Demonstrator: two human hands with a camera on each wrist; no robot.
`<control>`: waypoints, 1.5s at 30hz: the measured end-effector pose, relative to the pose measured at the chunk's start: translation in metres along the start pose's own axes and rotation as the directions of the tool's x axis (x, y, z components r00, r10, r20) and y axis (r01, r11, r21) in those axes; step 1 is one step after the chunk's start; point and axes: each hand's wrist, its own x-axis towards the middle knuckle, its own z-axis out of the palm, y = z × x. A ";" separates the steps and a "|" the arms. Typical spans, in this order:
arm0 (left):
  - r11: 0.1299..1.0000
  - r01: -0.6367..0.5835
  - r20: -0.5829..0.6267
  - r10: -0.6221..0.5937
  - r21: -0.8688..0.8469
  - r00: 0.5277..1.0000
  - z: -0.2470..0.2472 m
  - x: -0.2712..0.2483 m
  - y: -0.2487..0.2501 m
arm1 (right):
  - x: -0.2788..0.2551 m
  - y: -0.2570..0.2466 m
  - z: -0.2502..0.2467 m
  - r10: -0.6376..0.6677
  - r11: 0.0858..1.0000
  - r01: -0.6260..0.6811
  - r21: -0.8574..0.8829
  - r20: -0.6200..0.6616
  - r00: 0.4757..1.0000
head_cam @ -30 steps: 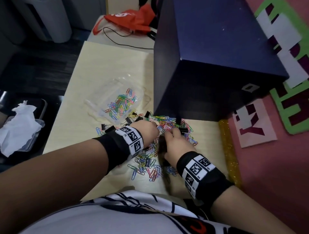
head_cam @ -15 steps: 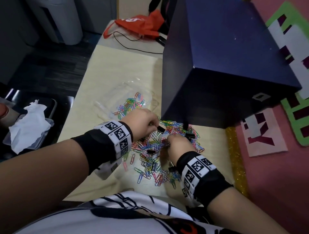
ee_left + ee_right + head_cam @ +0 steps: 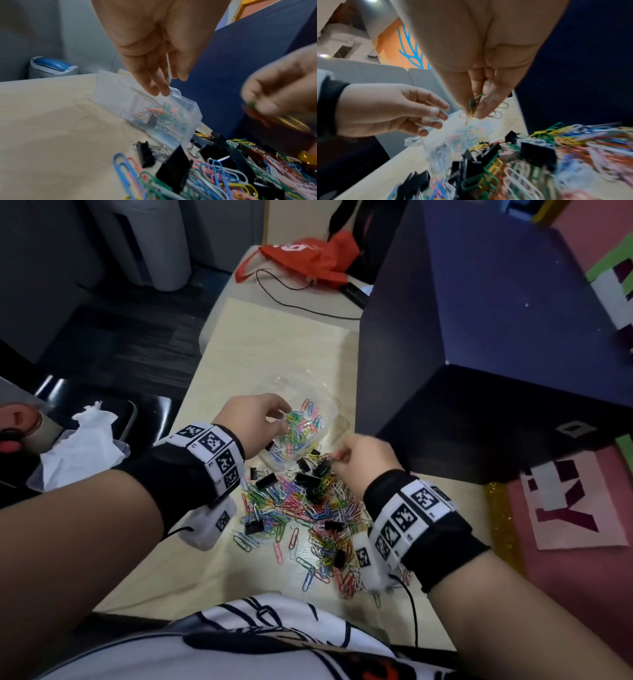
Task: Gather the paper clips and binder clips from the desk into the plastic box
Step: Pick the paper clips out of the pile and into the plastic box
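Note:
A clear plastic box (image 3: 334, 414) holding several coloured paper clips sits on the pale desk (image 3: 274, 347). My left hand (image 3: 277, 412) hovers over it with straight, relaxed fingers (image 3: 161, 89) whose tips touch the box rim (image 3: 176, 93). Nothing is in that hand. Just right of the box, my right hand (image 3: 337, 455) pinches a few green and yellow paper clips (image 3: 471, 106) between thumb and fingertips above the desk. Below both hands lies a pile of coloured paper clips (image 3: 301, 511) mixed with black binder clips (image 3: 308, 477).
A large dark blue box (image 3: 479, 337) stands right beside the plastic box and the pile. A red bag (image 3: 308, 258) and a black cable (image 3: 294, 302) lie at the desk's far end. White tissue (image 3: 82, 446) sits off the left edge.
My left hand has gone from the pile up to the plastic box and now holds nothing. My right hand has lifted off the pile with a few clips pinched.

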 end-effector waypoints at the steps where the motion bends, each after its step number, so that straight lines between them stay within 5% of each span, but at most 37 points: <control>1: 1.000 -0.002 -0.001 0.002 0.008 1.000 -0.001 -0.001 -0.001 | 0.006 -0.006 -0.001 -0.017 0.998 0.020 0.052 -0.056 0.998; 6: 0.997 -0.016 -0.012 0.017 0.075 1.000 0.000 -0.004 -0.004 | 0.029 -0.036 -0.008 -0.053 0.966 0.087 0.245 -0.145 0.988; 10: 0.972 -0.024 0.035 0.016 0.233 0.999 0.000 -0.004 -0.010 | 0.032 -0.039 -0.009 -0.059 0.998 0.059 0.013 -0.021 0.998; 15: 0.798 -0.005 0.091 -0.062 0.602 0.994 0.003 -0.001 -0.005 | 0.017 -0.026 0.003 -0.040 0.999 0.040 -0.020 0.021 0.999; 20: 0.688 0.028 0.100 -0.145 0.725 0.984 0.009 0.008 0.008 | -0.002 -0.016 0.012 -0.021 0.998 0.029 -0.059 0.130 0.991; 30: 0.614 -0.029 0.113 -0.099 0.789 0.989 0.019 0.013 0.010 | -0.022 0.024 0.002 0.137 0.989 -0.125 -0.082 0.173 0.975; 41: 0.726 -0.110 0.144 0.015 0.678 0.989 -0.002 -0.004 0.037 | -0.029 0.071 -0.007 0.316 0.924 -0.252 -0.287 0.205 0.926; 45: 0.721 -0.233 0.282 0.055 0.652 0.958 0.010 -0.018 0.058 | -0.032 0.089 -0.006 0.399 0.865 -0.293 -0.408 0.203 0.894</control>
